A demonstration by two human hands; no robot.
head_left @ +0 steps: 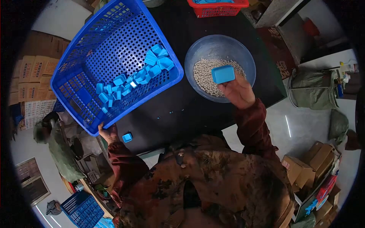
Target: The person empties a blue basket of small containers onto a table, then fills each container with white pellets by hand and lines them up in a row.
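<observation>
In the head view, my right hand is closed on a small light-blue plastic tray, its hollow side turned up toward me. It is above a translucent grey basin holding many small pale round beads. My left hand grips the lower corner of a large blue perforated basket, which tilts toward me. Several more light-blue trays lie heaped along the basket's near side. A single loose tray rests on the dark tabletop beside my left hand.
A red basket with blue pieces stands at the table's far edge. Small blue scraps lie on the black table. Cardboard boxes are stacked at the right, and more cartons at the left.
</observation>
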